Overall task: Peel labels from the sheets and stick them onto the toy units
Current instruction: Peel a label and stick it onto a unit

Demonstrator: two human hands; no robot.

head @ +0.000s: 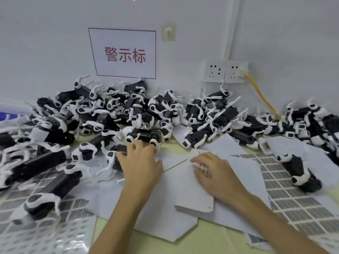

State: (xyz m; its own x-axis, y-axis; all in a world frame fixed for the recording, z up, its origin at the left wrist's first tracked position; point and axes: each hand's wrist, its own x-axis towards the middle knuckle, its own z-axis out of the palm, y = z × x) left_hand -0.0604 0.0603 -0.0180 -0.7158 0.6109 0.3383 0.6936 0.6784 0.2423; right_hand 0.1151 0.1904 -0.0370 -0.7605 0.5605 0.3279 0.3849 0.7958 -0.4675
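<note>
A big heap of black-and-white toy units [128, 109] lies along the wall. My left hand [141, 162] reaches forward with straight fingers, its fingertips touching one toy unit [145, 134] lying just in front of the heap. My right hand [212, 171] rests on a thick stack of white sheets [194, 195], fingers curled at the stack's far corner; whether they pinch a label I cannot tell. Label sheets [286, 191] with grids of small grey labels lie to the right, and peeled ones [55, 230] to the left.
Single toy units lie at the right [300, 171] and lower left [40, 202] on the sheets. A wall sign [124, 54] with red characters, a hook [168, 32], two sockets [225, 71] and a yellow cable [262, 96] are behind. The yellow-green table [211, 239] shows at the front.
</note>
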